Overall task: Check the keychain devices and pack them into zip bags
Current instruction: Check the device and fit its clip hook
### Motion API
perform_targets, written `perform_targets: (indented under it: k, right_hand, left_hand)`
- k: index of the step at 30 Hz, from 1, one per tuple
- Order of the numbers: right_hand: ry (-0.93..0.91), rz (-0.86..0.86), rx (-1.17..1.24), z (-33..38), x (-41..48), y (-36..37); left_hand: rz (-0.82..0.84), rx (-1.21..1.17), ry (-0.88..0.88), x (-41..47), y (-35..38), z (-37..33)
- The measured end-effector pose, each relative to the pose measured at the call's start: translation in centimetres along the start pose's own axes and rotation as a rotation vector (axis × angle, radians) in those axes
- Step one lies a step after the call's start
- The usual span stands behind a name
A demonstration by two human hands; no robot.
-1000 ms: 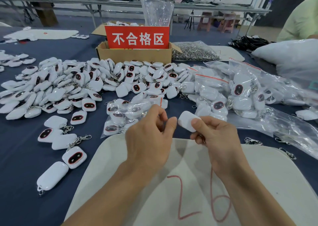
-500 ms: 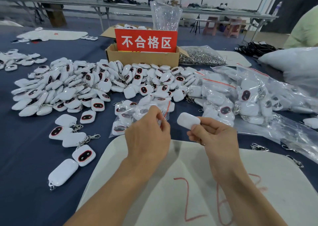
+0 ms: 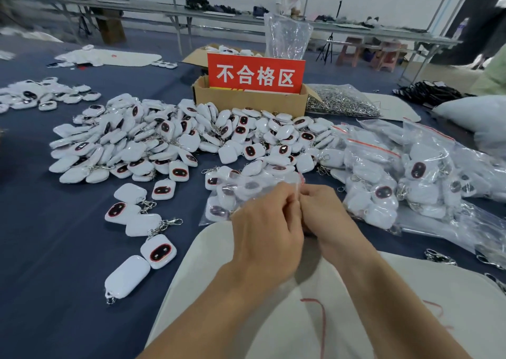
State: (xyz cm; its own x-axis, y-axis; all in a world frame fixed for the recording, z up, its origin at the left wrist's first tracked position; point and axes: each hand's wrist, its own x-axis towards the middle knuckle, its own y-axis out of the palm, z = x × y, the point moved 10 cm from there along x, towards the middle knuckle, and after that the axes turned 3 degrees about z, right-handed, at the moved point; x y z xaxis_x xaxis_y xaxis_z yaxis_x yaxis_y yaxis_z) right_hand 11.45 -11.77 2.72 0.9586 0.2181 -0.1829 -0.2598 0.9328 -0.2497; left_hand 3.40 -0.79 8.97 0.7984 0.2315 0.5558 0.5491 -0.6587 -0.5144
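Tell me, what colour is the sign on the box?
The sign is red with white writing; the head view shows it.

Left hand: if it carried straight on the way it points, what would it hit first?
The left hand pinches the zip bag lying just ahead, so that comes first; beyond it, probably the loose keychain devices, though depth is unclear.

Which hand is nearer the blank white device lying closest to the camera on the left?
Left. The left hand is to the right of the device; the right hand lies beyond the left one, farther right. Both pinch the zip bag at its mouth.
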Motion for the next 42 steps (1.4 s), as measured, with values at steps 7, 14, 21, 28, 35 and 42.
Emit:
perform_targets:
  k: [7,14,21,28,35,42]
  right_hand:
    - [-0.135,0.158,-0.384,3.1,-0.3,-0.7]
    - [-0.094,-0.073,-0.908,3.2,-2.5,-6.2]
    - [-0.128,-0.413,-0.593,2.8,-4.6,-10.0]
    - [0.18,-0.478,-0.952,0.7,-6.3,-9.8]
    - [0.087,-0.481,-1.041,2.0,-6.9,-9.3]
    - [-0.362,-0.679,-0.507,6.6,-8.0,-11.8]
  left_hand:
    - [-0.026,-0.203,0.119,-0.7,-0.3,-1.4]
    - [0.15,-0.105,0.118,-1.4,2.8,-2.2]
    - [0.078,0.137,-0.426,0.8,1.4,5.5]
    - [0.091,0.171,-0.48,0.8,1.6,6.3]
    - [0.122,0.224,-0.489,0.9,1.8,6.7]
    - [0.077,0.207,-0.411,1.9,1.2,7.4]
